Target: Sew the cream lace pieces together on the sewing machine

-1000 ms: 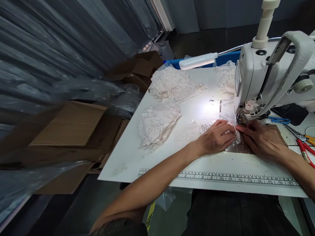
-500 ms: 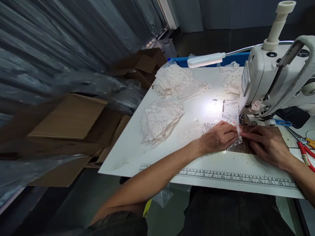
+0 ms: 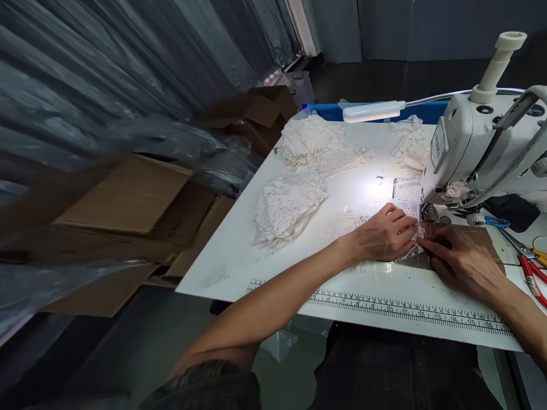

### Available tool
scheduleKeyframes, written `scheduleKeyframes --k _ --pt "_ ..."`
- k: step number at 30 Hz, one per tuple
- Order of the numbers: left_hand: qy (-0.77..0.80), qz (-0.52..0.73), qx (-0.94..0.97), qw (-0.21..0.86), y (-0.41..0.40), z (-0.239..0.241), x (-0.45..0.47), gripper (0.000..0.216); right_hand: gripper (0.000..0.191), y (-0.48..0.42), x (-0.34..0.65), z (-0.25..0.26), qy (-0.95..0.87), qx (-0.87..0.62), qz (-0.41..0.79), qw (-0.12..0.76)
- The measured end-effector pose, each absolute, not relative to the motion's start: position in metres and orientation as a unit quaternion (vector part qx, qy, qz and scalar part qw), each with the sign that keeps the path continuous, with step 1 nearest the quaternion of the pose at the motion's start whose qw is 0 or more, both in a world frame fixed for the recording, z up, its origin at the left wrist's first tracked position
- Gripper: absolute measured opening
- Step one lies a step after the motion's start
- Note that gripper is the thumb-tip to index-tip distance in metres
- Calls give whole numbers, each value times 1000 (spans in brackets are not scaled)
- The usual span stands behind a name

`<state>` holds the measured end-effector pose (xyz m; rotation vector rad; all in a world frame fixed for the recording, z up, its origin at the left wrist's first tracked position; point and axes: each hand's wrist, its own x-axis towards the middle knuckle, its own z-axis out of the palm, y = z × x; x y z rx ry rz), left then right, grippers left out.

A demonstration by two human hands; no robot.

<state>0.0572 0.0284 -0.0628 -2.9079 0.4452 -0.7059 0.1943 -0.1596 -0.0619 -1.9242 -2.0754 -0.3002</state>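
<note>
A piece of white lace point(image 3: 419, 232) lies under the needle area of a white sewing machine point(image 3: 453, 154). My left hand point(image 3: 386, 233) rests over it with fingers curled and pressed together on the fabric, just left of the presser foot point(image 3: 422, 212). From the right, my right hand point(image 3: 465, 259) meets the lace's near edge, index finger stretched to it and the other fingers folded; the thumb is mostly hidden. More of the lace point(image 3: 342, 225) trails out to the left, partly beneath my left wrist. Brown plate point(image 3: 481, 242) shows under the right fingers.
Two stacks of white lace, a far one point(image 3: 318, 142) and a nearer one point(image 3: 290, 208), lie on the white table point(image 3: 222, 273). Further lace point(image 3: 410, 142) sits behind the needle. A lamp point(image 3: 374, 111) hangs above. Red-handled scissors point(image 3: 530, 273) lie right; cardboard boxes point(image 3: 123, 193) stand left.
The camera view has shifted slightly, so the table and machine appear a little further right and the machine lower. Both hands stay at the lace by the needle, the left fingers bunched slightly more.
</note>
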Motion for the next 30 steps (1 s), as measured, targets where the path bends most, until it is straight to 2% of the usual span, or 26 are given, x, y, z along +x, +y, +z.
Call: scheduleKeyframes --k 9,30 --pt "134 -212 -965 79 26 -65 55 34 32 -160 196 -67 -720 -671 -104 148" --pt "93 -177 -980 17 29 -63 56 36 30 -154 186 -58 -717 -675 -146 94"
